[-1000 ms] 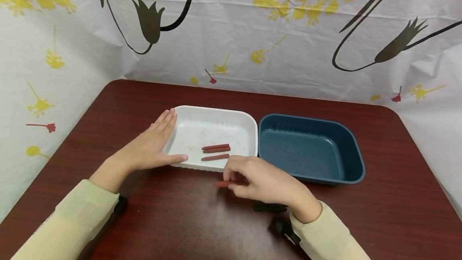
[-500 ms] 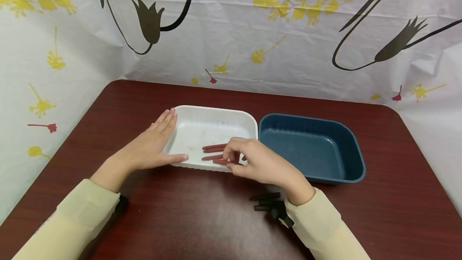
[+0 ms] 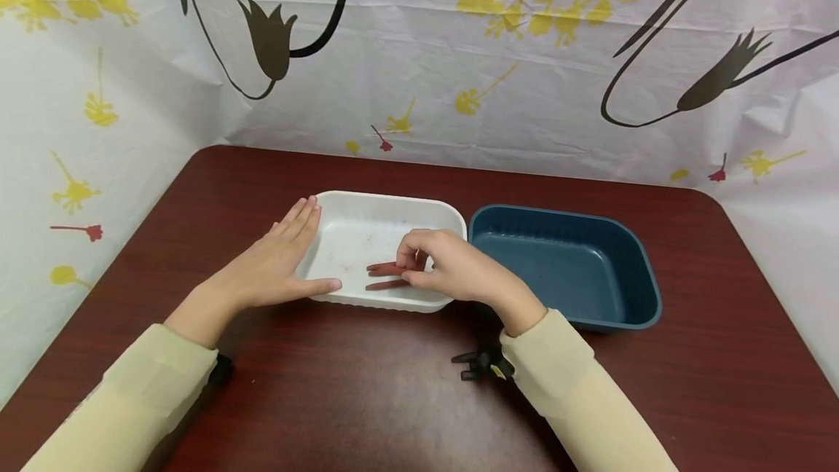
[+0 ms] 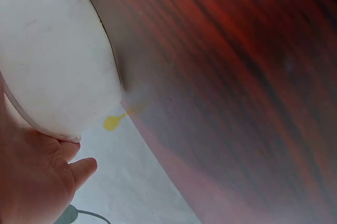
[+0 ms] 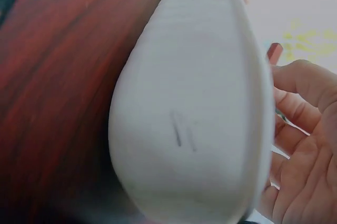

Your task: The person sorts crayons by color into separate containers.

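My right hand [image 3: 452,268], over the right part of the white tray [image 3: 393,199], pinches a red-brown crayon-like stick [image 5: 274,53] between thumb and fingers. Below it in the tray lie similar red-brown sticks [image 3: 385,285], partly covered by the hand. At the tray's left end rests my left hand [image 3: 275,264], fingers straight along the rim and thumb over the near corner. The left wrist view has part of this hand [image 4: 39,176] against the tray's outer wall. In the right wrist view, the tray's side hides some of the right fingers.
A dark blue tray [image 3: 649,275] stands just right of the white one. Short black sticks [image 3: 467,374] lie on the brown table [image 3: 367,392] near my right sleeve, partly behind the wrist camera. A patterned white sheet [image 3: 406,35] hangs behind the table.
My right hand has carried a red-brown stick from the table in front of the white tray up and over into the tray. The left hand has stayed in place.
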